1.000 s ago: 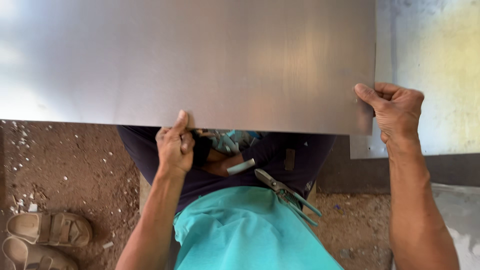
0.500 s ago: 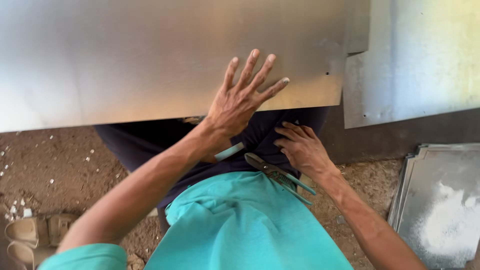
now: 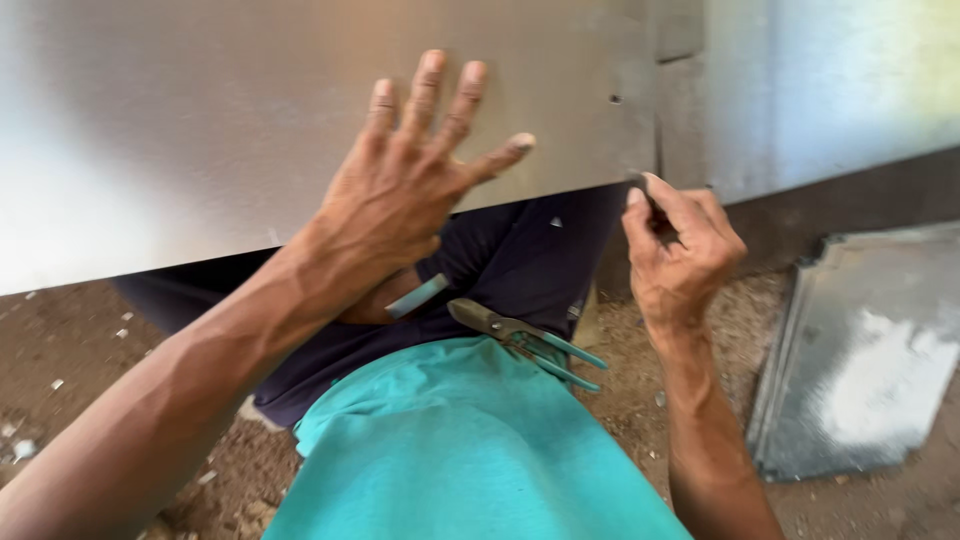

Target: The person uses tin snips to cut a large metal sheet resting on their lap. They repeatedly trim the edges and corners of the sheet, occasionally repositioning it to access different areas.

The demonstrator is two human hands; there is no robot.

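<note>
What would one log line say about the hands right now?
left hand: flat on metal sheet | right hand: pinching sheet's lower corner | snips: on lap

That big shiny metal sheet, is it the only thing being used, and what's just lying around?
In use:
big metal sheet, left hand pressed flat on it
right hand pinching a small dark thing at the sheet's lower corner; too small to tell what

Lying about:
tin snips on the lap
bent metal piece on the dirt ground

both forearms are bare, no sleeves, watch or rings showing on the left hand (image 3: 405, 195) or the right hand (image 3: 680, 255). a teal shirt (image 3: 470, 450) covers the torso, and dark navy trousers (image 3: 520, 265) cover the legs.
</note>
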